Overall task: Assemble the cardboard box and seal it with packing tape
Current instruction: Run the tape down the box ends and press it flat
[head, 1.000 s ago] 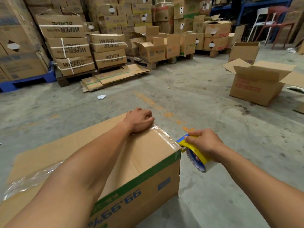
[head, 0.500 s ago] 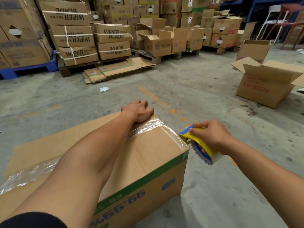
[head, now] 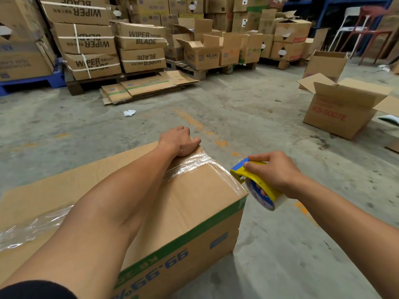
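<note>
Evidently the clear tape strip [head: 207,167] ran crosswise from under the left hand [head: 179,140], pressed flat on the brown cardboard box [head: 190,203], toward the right hand [head: 273,171], fingers clenched around the yellow-and-blue tape dispenser [head: 257,184] just beyond the box's corner.

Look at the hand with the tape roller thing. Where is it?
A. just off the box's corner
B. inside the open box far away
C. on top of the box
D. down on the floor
A: the right hand holds the yellow tape dispenser in the air beside the cardboard box corner, clear tape stretching between them.
</note>
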The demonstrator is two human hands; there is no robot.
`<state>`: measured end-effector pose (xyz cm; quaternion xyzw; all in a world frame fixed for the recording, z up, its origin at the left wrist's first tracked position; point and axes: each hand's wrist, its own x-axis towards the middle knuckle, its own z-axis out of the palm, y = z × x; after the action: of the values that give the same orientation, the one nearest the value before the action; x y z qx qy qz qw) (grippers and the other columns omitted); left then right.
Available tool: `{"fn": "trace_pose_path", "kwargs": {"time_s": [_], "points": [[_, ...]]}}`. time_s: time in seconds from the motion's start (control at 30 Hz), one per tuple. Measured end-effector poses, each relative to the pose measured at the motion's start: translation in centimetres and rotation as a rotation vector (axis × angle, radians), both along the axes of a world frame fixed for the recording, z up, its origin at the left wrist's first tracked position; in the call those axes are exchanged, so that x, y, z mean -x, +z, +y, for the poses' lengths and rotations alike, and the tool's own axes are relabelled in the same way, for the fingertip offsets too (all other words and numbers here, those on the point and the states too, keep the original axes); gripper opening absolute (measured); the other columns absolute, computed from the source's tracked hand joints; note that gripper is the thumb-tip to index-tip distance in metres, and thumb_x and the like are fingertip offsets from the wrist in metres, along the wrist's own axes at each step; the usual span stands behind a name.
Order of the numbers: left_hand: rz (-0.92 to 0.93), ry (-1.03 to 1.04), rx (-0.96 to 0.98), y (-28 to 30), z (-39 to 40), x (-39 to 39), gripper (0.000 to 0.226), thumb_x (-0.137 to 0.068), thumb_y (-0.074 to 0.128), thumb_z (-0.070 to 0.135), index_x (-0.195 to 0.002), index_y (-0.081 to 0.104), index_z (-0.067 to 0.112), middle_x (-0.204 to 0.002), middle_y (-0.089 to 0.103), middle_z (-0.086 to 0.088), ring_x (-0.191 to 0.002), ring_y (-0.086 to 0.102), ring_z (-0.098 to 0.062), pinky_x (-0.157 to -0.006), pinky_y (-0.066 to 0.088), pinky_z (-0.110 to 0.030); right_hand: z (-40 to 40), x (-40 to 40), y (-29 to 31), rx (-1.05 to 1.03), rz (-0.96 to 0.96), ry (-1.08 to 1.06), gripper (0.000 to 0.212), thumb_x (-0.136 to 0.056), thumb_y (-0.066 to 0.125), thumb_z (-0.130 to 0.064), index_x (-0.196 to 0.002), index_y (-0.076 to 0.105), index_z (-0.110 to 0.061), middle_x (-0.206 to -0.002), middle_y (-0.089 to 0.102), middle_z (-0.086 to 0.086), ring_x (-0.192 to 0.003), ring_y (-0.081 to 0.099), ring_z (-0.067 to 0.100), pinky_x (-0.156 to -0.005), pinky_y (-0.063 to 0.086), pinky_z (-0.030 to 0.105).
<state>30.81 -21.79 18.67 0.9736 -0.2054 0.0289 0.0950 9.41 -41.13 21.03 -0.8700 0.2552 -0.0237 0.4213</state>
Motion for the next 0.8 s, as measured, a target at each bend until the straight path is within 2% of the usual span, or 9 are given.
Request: {"fn": "trace_pose_path", "kwargs": {"time_s": [0.1,0.2,0.33,0.4,0.57,0.63,0.7,0.77,0.8], "points": [[0.011,0.043,0.126,-0.2,0.1,-0.2,0.041,-0.090,0.035,0.049,-0.100,0.058,0.017,-0.114,0.066,-0.012,-0.096,0.055,-0.029,-0.088,0.047,-0.041,-0.2,0.4,0.3,0.022,0.012,0.001,0.045,-0.085,0.070,-0.049,-0.127,0.067,-0.033,-0.117,0.068,0.009,-0.086,0.067,0.031,-0.082,0.059,0.045],[0.024,0.072,0.122,-0.3,-0.1,-0.5,0.049,-0.090,0.036,0.052,-0.110,0.057,0.012,-0.117,0.064,-0.017,-0.101,0.056,-0.033,-0.091,0.046,-0.042,-0.3,0.7,0.9,-0.007,0.011,0.003,0.041,-0.088,0.068,-0.046,-0.126,0.066,-0.032,-0.109,0.069,0.010,-0.063,0.066,0.026,-0.065,0.059,0.037],[0.036,0.125,0.087,-0.2,-0.2,-0.5,0.060,-0.091,0.040,0.052,-0.122,0.056,0.004,-0.122,0.061,-0.022,-0.109,0.056,-0.038,-0.091,0.046,-0.043,-0.1,0.3,1.3,0.019,-0.005,0.015,0.042,-0.088,0.067,-0.048,-0.127,0.066,-0.034,-0.115,0.068,0.010,-0.074,0.065,0.027,-0.075,0.061,0.043],[0.037,0.125,0.119,-0.2,-0.1,-0.5,0.054,-0.089,0.042,0.051,-0.115,0.059,0.006,-0.116,0.063,-0.021,-0.105,0.057,-0.038,-0.089,0.046,-0.042,0.3,0.1,1.4,0.004,-0.024,0.007,0.040,-0.086,0.068,-0.048,-0.124,0.067,-0.035,-0.113,0.068,0.008,-0.072,0.067,0.027,-0.073,0.061,0.041],[0.001,0.094,0.211,0.1,0.8,0.1,0.041,-0.093,0.038,0.037,-0.088,0.063,0.005,-0.102,0.068,-0.024,-0.090,0.059,-0.039,-0.078,0.047,-0.039,1.3,-0.4,2.0,0.035,-0.082,-0.004,0.041,-0.085,0.069,-0.049,-0.124,0.068,-0.036,-0.115,0.068,0.005,-0.091,0.067,0.032,-0.085,0.059,0.047],[0.017,0.075,0.174,0.3,2.2,0.8,0.037,-0.096,0.038,0.034,-0.097,0.060,0.004,-0.110,0.065,-0.024,-0.099,0.058,-0.039,-0.084,0.045,-0.041,1.8,-0.5,2.7,0.039,-0.107,-0.004,0.041,-0.084,0.069,-0.049,-0.124,0.069,-0.036,-0.114,0.069,0.006,-0.092,0.068,0.034,-0.085,0.059,0.048],[0.048,0.068,0.079,0.3,5.1,1.7,0.039,-0.097,0.035,0.042,-0.106,0.057,0.011,-0.123,0.062,-0.019,-0.109,0.057,-0.036,-0.094,0.042,-0.044,2.4,-0.5,3.5,0.054,-0.138,0.005,0.042,-0.083,0.069,-0.048,-0.124,0.069,-0.036,-0.114,0.070,0.007,-0.093,0.069,0.036,-0.086,0.059,0.049],[0.086,0.080,-0.007,0.0,9.4,2.9,0.052,-0.098,0.029,0.053,-0.132,0.053,0.023,-0.144,0.051,-0.012,-0.128,0.049,-0.033,-0.108,0.032,-0.050,3.3,-0.5,4.4,0.062,-0.166,0.011,0.042,-0.083,0.069,-0.047,-0.123,0.069,-0.035,-0.118,0.070,0.007,-0.096,0.068,0.036,-0.088,0.058,0.048],[0.101,0.102,-0.027,-0.1,11.8,3.6,0.057,-0.098,0.027,0.057,-0.145,0.043,0.030,-0.153,0.041,-0.008,-0.137,0.041,-0.032,-0.113,0.026,-0.051,3.9,-0.5,4.9,0.064,-0.186,0.021,0.042,-0.083,0.070,-0.047,-0.123,0.070,-0.035,-0.120,0.069,0.007,-0.098,0.068,0.036,-0.089,0.057,0.047]]}}
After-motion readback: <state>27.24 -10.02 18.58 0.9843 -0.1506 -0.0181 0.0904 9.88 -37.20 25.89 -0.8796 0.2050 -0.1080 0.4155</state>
